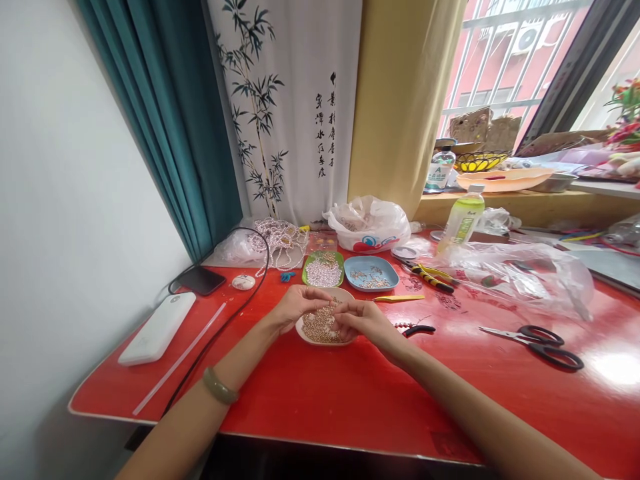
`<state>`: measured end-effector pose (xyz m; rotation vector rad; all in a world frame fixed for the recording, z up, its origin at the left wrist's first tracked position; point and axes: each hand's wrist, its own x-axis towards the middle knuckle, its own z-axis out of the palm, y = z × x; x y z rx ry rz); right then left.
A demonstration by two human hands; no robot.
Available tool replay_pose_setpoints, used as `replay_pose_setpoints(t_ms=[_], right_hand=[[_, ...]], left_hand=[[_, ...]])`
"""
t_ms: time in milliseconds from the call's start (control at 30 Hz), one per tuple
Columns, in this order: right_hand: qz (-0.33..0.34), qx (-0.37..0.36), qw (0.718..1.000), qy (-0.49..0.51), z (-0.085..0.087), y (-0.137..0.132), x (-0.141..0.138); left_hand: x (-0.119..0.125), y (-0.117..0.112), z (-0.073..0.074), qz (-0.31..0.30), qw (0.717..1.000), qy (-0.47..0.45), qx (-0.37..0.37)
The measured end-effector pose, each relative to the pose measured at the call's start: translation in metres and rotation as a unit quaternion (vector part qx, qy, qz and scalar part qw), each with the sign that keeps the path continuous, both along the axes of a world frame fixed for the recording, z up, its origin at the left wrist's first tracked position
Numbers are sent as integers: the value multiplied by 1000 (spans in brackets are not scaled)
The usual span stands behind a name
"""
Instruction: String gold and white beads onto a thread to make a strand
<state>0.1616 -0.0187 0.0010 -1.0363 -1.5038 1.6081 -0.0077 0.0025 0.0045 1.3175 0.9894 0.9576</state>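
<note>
Both hands are working over the white dish (306, 331) of small gold beads (320, 325), sitting mid-counter, a bit back from the near edge of the red counter (350, 400). Left hand (296, 308) is curling its fingers in at the dish's left rim, fingertips pinched together, prob. on a bead or thread; too small to tell which. Right hand (364, 320) is closing its fingertips likewise at the right rim, touching the left's tips. Doing this well, I'd judge: keep wrists low & steady, work right over the dish so drops fall back in, take one bead at a time.

Just beyond, yellow tweezers (397, 299) & small black pliers (419, 329) are lying to the right. Further back, a green dish (323, 269) w/ pale beads & a blue dish (371, 273). Scissors (543, 343) are lying toward the right edge.
</note>
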Motion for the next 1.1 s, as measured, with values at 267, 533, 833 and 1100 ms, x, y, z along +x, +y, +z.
replay_pose_setpoints(t_ms=[267,533,833,1100], right_hand=[[-4,-2,1000,-1,1,-1,0],[-1,6,1000,0,0,-1,0],[-10,3,1000,21,0,-1,0],[-17,1,1000,17,2,-3,1]], left_hand=[[0,2,-3,-2,1000,21,10],[0,2,-6,-12,1000,5,12],[-18,10,6,-31,988,123,87],[-33,44,3,65,935,283,205]])
